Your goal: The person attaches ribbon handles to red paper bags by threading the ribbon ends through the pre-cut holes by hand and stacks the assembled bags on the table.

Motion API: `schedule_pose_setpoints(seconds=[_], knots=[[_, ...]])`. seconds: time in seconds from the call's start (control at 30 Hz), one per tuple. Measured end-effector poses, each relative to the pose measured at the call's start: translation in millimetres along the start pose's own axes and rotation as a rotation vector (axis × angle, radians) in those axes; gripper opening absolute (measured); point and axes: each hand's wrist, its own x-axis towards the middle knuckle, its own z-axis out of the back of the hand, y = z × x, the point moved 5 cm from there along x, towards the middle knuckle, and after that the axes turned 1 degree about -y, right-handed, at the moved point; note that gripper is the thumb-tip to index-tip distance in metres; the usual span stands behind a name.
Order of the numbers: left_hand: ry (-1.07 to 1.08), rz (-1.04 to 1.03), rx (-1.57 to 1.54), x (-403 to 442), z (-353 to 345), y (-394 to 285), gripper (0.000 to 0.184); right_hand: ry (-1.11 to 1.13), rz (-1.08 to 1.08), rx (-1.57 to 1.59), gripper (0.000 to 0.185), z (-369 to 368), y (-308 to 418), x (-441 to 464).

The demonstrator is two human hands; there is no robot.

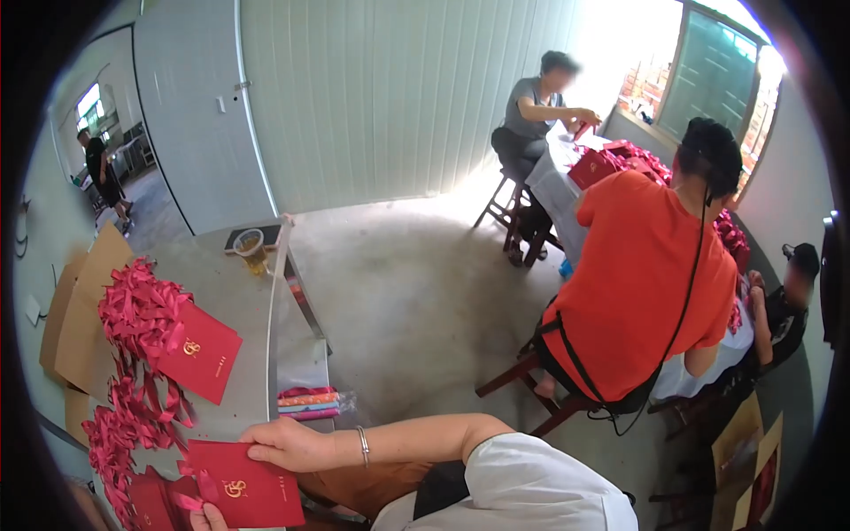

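We should hold red bag (267,497) steady, right hand (290,444) gripping its edge; left hand (209,519) beside bag's ribbon (207,485), grip unclear; guide ribbon untwisted.

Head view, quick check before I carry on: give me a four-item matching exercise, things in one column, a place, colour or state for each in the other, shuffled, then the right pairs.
Things
1. Flat piece in the right hand
2. Plastic cup
3. Bracelet
4. Cardboard box at left

Places, colours, states
A. around the right wrist
B. brown, with a raised flap
C. red with a gold emblem
D. standing on the table

Pairs: 1-C, 2-D, 3-A, 4-B
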Motion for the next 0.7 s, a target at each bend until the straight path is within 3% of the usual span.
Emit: schedule_pose_setpoints(seconds=[0.07, 0.13, 0.2, 0.23, 0.27, 0.3, 0.33, 0.37, 0.4, 0.43, 0.47, 0.57, 0.63, 0.7], knots=[[-0.054, 0.008, -0.058, 0, -1, 2, 0.034, -0.023, 0.033, -0.036, 0.021, 3, 4, -1], [-0.142, -0.011, -0.103, 10, 15, 25, 0.027, -0.029, 0.076, -0.074, 0.021, 7, 9, -2], [0.077, -0.006, -0.065, 37, 46, 65, 0.038, -0.030, 0.036, -0.022, 0.021, 9, 4, -2], [0.007, -0.020, -0.017, 32, 50, 74, 0.039, -0.022, -0.042, 0.012, 0.020, 11, -1, -3], [-0.073, -0.182, 0.529, 27, 51, 56, 0.039, -0.060, -0.023, -0.029, 0.019, 15, -10, -3], [-0.058, -0.055, 0.255, 11, 26, 40, 0.040, -0.162, 0.015, -0.050, 0.018, 21, -14, -3], [-0.008, 0.017, 0.256, 13, 42, 55, 0.037, -0.107, 0.135, -0.157, 0.018, 27, -34, 8], [0.021, 0.033, 0.367, 4, 34, 34, 0.032, -0.151, -0.113, -0.061, 0.016, 40, -34, 15], [-0.022, 0.045, 0.370, -1, 38, 31, 0.029, -0.296, -0.264, 0.275, 0.015, 47, -36, 21], [-0.053, 0.041, 0.355, -5, 42, 33, 0.027, -0.315, -0.196, 0.471, 0.016, 54, -58, 34], [-0.102, 0.042, 0.330, -15, 51, 32, 0.024, -0.328, -0.256, 0.299, 0.018, 68, -55, 43], [-0.193, 0.069, 0.299, -29, 71, 33, 0.020, -0.417, -0.085, 0.306, 0.021, 81, -68, 91], [-0.249, 0.057, 0.266, -34, 82, 36, 0.018, -0.468, -0.108, -0.138, 0.026, 90, -112, 124], [-0.293, 0.031, 0.299, -41, 88, 41, 0.018, -0.377, -0.201, -0.586, 0.050, 88, -127, 133]])
